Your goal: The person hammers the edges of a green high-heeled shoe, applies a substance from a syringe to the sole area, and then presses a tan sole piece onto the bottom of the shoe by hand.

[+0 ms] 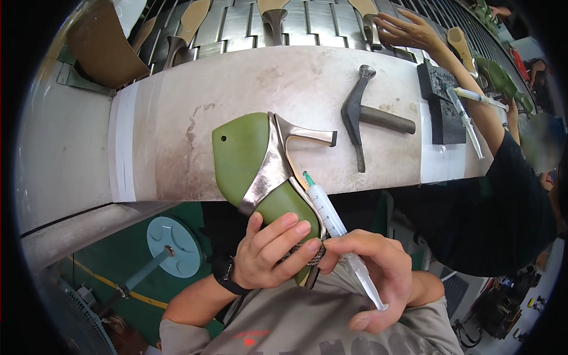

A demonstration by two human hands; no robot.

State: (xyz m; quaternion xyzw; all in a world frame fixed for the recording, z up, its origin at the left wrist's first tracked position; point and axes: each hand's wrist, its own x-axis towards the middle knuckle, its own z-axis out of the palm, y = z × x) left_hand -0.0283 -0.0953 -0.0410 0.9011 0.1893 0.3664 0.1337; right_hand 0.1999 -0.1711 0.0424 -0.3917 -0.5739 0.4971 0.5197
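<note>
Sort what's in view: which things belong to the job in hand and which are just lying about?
Job:
green plastic shoe last, in the left hand
metallic bronze high-heeled sandal around it
clear plastic syringe with green tip, in the right hand

Apparently lying about:
dark metal hammer with wooden handle
light-blue round disc

Shoe workshop, factory-style.
Hammer [378, 117] on my bench [254, 77], heeled soles [274, 18] on metal slats [319, 23] beyond, shoe [264, 177] on a green last [241, 145] in my left hand [272, 251], co-worker [491, 219] to my right.
</note>
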